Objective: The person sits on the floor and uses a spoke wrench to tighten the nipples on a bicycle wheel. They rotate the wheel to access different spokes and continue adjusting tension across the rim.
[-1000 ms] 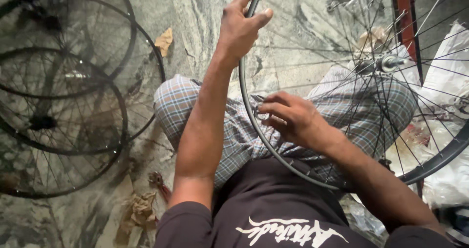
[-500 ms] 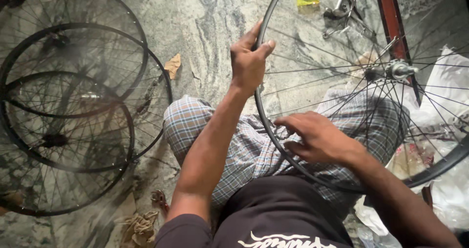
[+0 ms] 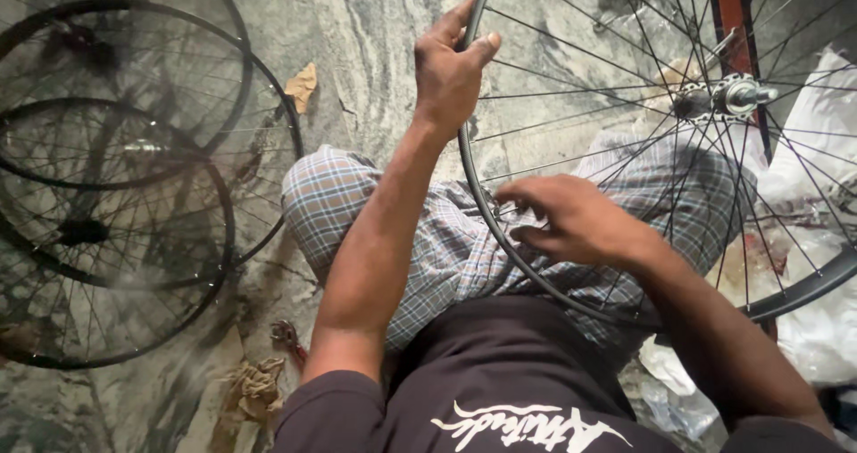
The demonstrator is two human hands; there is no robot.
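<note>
You're gripping bicycle wheel rim point(image 3: 473, 185) with left hand point(image 3: 451, 69), fingers wrapped tight. Right hand point(image 3: 571, 221) pinching at spoke point(image 3: 571, 163) near rim, wheel standing across your lap. Risk: rim rolling sideways, fingertips slipping off, catching between crossing spokes.

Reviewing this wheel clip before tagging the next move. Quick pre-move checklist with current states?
1. Left hand grips the rim of the spoked wheel: ok, fingers curled over its upper edge.
2. Right hand at the spokes near the lower rim: ok; what its fingers pinch, cannot tell.
3. Wheel supported: ok, it stands upright across the lap, over the checked shorts.
4. Hub seated in a stand or fork: cannot tell.
5. Stacked wheels on the floor apart from the work: ok.
6. Small tool on the floor within reach: cannot tell.
</note>
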